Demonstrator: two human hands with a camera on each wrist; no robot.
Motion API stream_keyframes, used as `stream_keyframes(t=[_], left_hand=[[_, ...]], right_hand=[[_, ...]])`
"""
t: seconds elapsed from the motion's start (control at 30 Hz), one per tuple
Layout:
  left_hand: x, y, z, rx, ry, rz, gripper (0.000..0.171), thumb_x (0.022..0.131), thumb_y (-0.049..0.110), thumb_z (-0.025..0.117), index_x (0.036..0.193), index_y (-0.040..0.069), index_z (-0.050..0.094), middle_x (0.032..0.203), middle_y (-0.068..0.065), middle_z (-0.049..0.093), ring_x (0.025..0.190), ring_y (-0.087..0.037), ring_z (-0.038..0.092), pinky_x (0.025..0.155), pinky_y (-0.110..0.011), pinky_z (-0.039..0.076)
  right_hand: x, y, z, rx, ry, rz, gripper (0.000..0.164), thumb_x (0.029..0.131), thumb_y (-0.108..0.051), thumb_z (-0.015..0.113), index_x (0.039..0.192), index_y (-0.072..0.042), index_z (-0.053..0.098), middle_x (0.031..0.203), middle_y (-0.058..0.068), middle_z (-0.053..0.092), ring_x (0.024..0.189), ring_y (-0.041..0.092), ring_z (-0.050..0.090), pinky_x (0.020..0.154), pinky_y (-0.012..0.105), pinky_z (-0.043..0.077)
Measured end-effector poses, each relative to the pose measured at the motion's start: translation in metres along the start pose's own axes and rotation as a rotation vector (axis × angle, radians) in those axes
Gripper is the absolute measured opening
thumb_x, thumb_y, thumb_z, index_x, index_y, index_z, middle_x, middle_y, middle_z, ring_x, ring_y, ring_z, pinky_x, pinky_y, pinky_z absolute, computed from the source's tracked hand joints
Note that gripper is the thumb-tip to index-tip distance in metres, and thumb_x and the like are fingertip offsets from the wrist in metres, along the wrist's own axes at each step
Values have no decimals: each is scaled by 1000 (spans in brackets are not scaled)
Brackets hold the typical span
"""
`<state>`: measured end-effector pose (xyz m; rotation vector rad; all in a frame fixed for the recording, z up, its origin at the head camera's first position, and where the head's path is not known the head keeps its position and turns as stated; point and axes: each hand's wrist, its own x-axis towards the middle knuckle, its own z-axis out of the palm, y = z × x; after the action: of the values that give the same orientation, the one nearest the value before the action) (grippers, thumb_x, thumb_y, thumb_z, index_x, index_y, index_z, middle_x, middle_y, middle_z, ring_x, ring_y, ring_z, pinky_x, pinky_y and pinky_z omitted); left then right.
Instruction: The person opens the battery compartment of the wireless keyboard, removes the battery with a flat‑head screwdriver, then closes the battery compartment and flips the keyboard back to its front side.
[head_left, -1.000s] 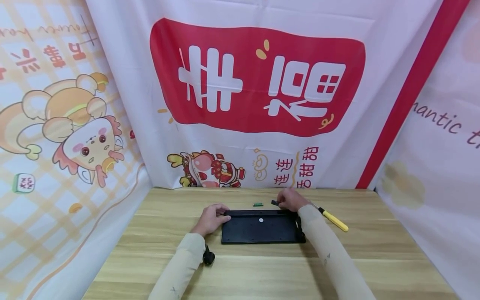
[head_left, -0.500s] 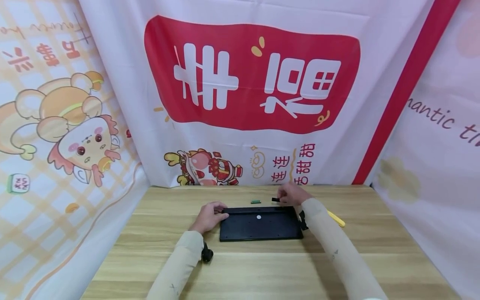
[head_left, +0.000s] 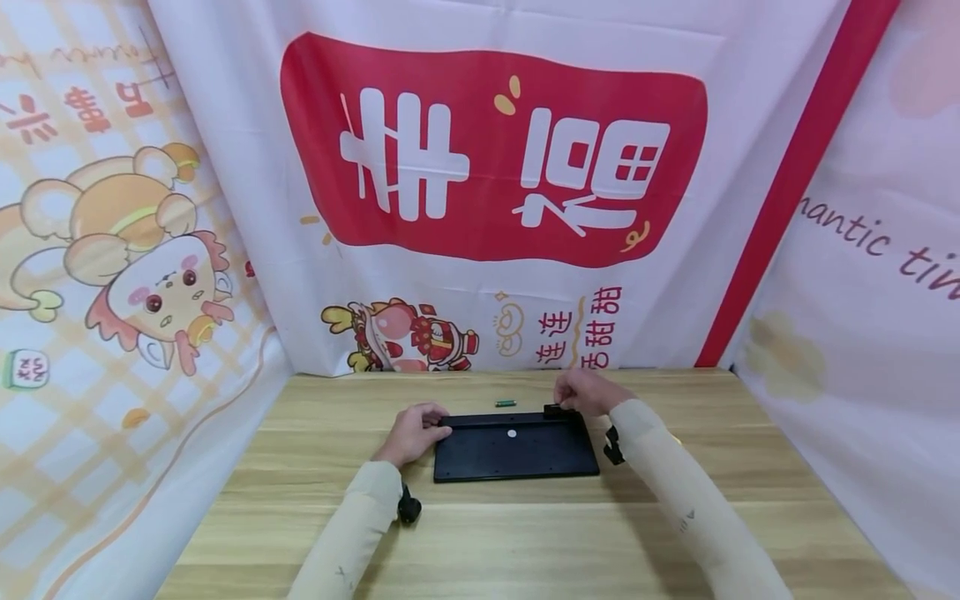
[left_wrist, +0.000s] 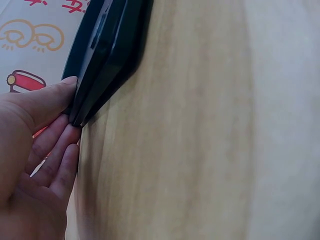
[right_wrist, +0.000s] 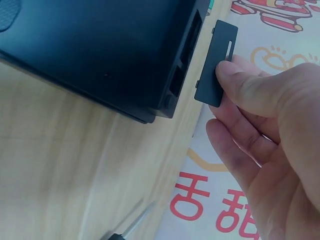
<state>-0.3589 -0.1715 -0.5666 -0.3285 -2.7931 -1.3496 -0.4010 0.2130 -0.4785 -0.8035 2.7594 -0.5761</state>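
A black keyboard (head_left: pixel 517 457) lies face down on the wooden table, a round white sticker on its underside. My left hand (head_left: pixel 409 435) grips its far left corner. In the left wrist view the thumb lies on one side of the keyboard's edge (left_wrist: pixel 112 55) and the fingers on the other. Thumb and fingers of my right hand (head_left: pixel 588 392) pinch a thin black battery cover (right_wrist: pixel 216 65) with small tabs and a slot. In the right wrist view, the cover is held just apart from the open battery compartment (right_wrist: pixel 189 55) in the keyboard's raised far edge.
A green battery (head_left: pixel 506 403) lies on the table beyond the keyboard. To the right, a screwdriver (right_wrist: pixel 132 225) lies mostly hidden behind the right forearm in the head view. Printed cloth (head_left: pixel 495 158) hangs along the table's far edge.
The right hand has brought the battery cover nearer, from beyond the keyboard to its far edge. The left hand keeps its grip on the corner. The head view has shifted slightly.
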Motion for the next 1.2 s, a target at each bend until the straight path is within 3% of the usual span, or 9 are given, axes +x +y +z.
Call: stream_keyframes(t=[0.3,0.77,1.2], left_hand=[[-1,-1,-1,3,7,0,20,96,19,80,116,17,77,116,-4,76,110,-23,71,99,-47,59],[0,-1,2,-1,9,5,21,96,19,80,116,15,77,116,-4,76,110,-23,71,99,-48,59],[2,-2,2,1,12,1,20,96,19,80,116,16,77,117,-4,76,111,-23,71,100,-47,59]], right_hand=[[0,7,12,22,-13,-50,6,96,0,72,97,-5,75,88,0,72,78,9,61,72,28,55],[0,12,16,1,-11,-32,10,97,-1,72,98,-8,78,91,-1,75,83,9,63,79,33,59],[-5,9,26,-193,82,-153,12,89,-13,86,101,-11,84,96,-1,77,85,9,69,78,31,62]])
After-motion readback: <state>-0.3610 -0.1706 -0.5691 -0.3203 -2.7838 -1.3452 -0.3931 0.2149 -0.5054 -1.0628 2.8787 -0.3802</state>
